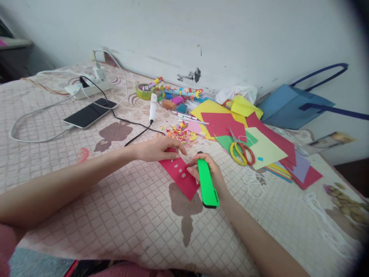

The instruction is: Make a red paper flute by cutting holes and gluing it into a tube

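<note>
My left hand (157,149) is at the far end of a red paper strip (184,187), fingers curled and thumb over its edge. Several pale round spots, which look like punched holes, run in a row along the strip. A bright green hole punch (207,184) with a black underside sits in my right hand (215,173), its fingers wrapped around it. The punch is beside the strip's right edge, and my right thumb and fingertips are close to the paper. Whether its jaws are on the paper is hidden by the hand.
Colourful paper bits (183,134) lie just beyond the strip. Scissors (242,153) rest on coloured sheets (268,144) to the right, near white string (253,181). A phone (90,112), power strip (89,89) and cables lie left. A blue bag (294,105) leans at the wall.
</note>
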The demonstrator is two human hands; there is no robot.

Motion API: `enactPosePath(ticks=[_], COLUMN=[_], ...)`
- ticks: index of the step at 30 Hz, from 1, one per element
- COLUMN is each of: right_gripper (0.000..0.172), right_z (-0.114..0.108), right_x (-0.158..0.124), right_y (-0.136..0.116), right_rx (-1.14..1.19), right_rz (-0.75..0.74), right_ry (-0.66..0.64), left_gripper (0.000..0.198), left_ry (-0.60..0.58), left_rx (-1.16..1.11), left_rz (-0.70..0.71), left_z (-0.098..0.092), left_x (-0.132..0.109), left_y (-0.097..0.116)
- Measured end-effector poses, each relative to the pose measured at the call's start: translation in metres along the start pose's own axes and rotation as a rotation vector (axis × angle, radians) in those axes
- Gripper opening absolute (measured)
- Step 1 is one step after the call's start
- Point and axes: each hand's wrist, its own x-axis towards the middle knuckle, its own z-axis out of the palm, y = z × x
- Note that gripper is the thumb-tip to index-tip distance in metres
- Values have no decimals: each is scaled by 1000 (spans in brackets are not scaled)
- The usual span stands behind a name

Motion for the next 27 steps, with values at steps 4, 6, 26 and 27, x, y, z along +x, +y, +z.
enactPosePath(ticks=[4, 6, 26, 27], right_gripper=[31, 32, 34, 34], right_z=[-1, -2, -3, -4], right_x=[-1, -3, -16, -16], right_y=[3, 2, 3, 2], right_rx=[34, 71, 181, 191], right_rz=[26, 38, 177, 171], right_ry=[-7, -1, -4, 3], left_gripper=[36, 41, 26, 25], left_ry=[143, 275, 484, 483], left_rx=[62, 125, 433, 433], left_rz=[-30, -69, 52, 62], left_z=[1, -2, 14, 16], left_x=[-2, -7, -52, -52], left_y=[-6, -8, -2, -1])
